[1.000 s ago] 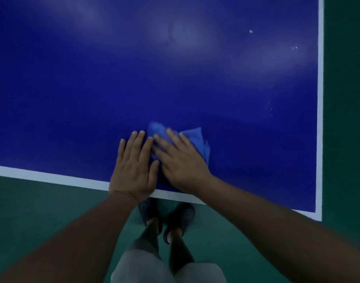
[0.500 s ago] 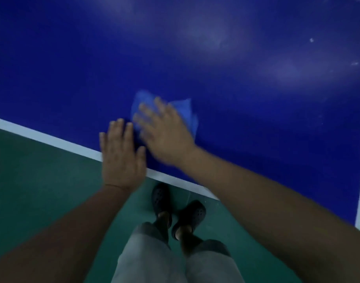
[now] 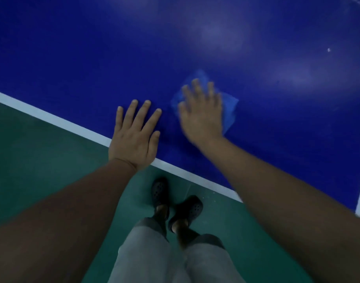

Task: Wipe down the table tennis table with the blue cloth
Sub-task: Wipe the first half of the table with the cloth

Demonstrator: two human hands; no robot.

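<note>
The dark blue table tennis table (image 3: 77,58) fills the upper part of the head view, with a white line along its near edge. A crumpled blue cloth (image 3: 230,107) lies on it a little in from that edge. My right hand (image 3: 201,113) presses flat on the cloth with straight, spread fingers and is motion-blurred. My left hand (image 3: 135,137) rests flat on the bare tabletop just left of the cloth, its heel over the white edge line, apart from the cloth.
White specks (image 3: 329,50) dot the tabletop at the far right. The table's right corner (image 3: 358,211) lies near the frame's right side. Green floor (image 3: 32,160) runs below the edge, where my feet in dark clogs (image 3: 176,203) stand.
My right hand has slid the cloth to the right, away from my left hand. The two hands, side by side a second ago, now lie apart. The view has tilted.
</note>
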